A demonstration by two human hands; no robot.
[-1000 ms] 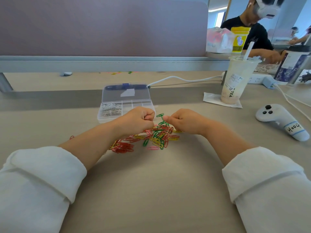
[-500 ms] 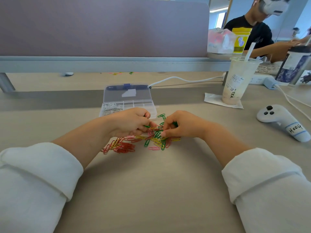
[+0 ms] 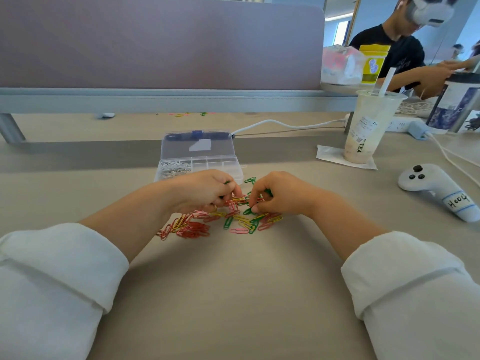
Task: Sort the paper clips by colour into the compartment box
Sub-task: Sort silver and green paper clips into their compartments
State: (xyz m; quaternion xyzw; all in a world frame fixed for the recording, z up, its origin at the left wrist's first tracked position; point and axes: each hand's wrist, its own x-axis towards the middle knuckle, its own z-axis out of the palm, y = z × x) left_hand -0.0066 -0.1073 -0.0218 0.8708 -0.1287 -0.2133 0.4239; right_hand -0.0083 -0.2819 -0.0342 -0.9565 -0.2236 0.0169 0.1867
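A pile of red, yellow, green and pink paper clips (image 3: 228,220) lies on the desk in front of me. Just behind it stands a clear compartment box (image 3: 200,162) with its lid up; silver clips fill its left compartment (image 3: 174,168). My left hand (image 3: 205,190) rests on the pile's left part, fingers curled, with green clips showing inside the fist. My right hand (image 3: 280,194) is on the pile's right part, green clips tucked in the palm and its fingertips pinching a green clip (image 3: 248,211).
A milk tea cup (image 3: 368,128) on a napkin stands at the back right. A white controller (image 3: 439,190) lies at the right. White cables (image 3: 285,123) run along the back. A purple divider (image 3: 161,42) bounds the desk; another person sits beyond it.
Both hands have dropped from above the pile onto it and moved closer together. Their fingertips now pick among the clips, with green clips visible in both fists.
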